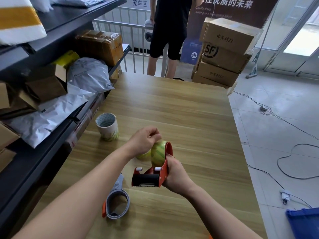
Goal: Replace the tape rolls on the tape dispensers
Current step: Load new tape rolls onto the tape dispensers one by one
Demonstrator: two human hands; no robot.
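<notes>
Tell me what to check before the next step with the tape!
1. Right hand grips the red dispenser: ok.
2. Left hand pinches the tape roll on it: ok.
3. Roll pushed fully on: cannot tell.
4. Tape end led to the blade: cannot tell.
5. Grey dispenser loaded: not ok, it lies on the table looking empty.
6. Spare rolls stacked nearby: ok.

My right hand (176, 176) grips red dispenser (155, 173); left hand (146, 140) pinches the tape roll (158, 155) seated on it, above table (189, 118).
</notes>
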